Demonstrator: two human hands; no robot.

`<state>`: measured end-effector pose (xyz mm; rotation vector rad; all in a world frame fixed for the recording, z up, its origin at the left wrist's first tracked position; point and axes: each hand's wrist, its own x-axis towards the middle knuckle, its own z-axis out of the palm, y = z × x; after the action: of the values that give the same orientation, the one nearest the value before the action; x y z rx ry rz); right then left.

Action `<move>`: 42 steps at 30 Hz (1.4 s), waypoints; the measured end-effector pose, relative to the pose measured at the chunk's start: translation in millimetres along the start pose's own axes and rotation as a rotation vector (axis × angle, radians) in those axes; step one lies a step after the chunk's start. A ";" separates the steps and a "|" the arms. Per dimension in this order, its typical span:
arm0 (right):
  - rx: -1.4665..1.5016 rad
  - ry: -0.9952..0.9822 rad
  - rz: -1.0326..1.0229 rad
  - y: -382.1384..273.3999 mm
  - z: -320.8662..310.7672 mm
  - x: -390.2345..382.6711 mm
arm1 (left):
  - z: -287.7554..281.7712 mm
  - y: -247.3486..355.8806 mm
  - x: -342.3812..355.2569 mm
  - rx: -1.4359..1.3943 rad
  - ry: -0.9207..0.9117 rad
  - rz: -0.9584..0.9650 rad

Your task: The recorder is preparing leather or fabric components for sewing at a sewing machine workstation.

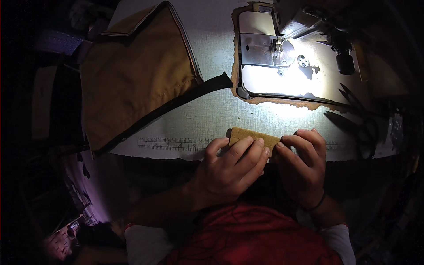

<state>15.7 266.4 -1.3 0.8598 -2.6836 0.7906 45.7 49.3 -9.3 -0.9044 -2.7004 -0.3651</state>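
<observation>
A small folded strip of tan fabric [254, 134] lies at the near edge of the sewing table. My left hand [236, 163] rests over its left and middle part, fingertips pressed down on the cloth. At the strip's right end, my right hand [304, 161] has curled fingers, and its index finger and thumb pinch the end of the cloth. Part of the strip's lower edge is hidden by my fingers. Beneath and beside the hands runs a ruler scale [172, 143] along the table edge.
A lit sewing machine bed [265, 75] with its presser foot [278, 44] stands beyond my hands. A loose bobbin case [303, 61] lies on it. Dark scissors [362, 126] lie at right. A large brown fabric piece [137, 75] with black edging covers the left side.
</observation>
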 end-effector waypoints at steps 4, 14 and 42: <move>-0.008 -0.002 -0.007 -1.3 0.3 -0.1 | 4.6 0.9 -2.6 0.008 0.031 0.001; -0.003 -0.002 -0.012 0.9 0.3 -1.0 | 6.0 4.7 -1.1 0.039 0.013 -0.025; -0.002 0.011 -0.037 1.5 0.7 -2.4 | 7.0 -1.4 1.9 -0.030 -0.010 -0.041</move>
<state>16.7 268.2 -3.3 0.8993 -2.6511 0.7814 42.2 51.5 -15.4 -0.8621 -2.7329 -0.4119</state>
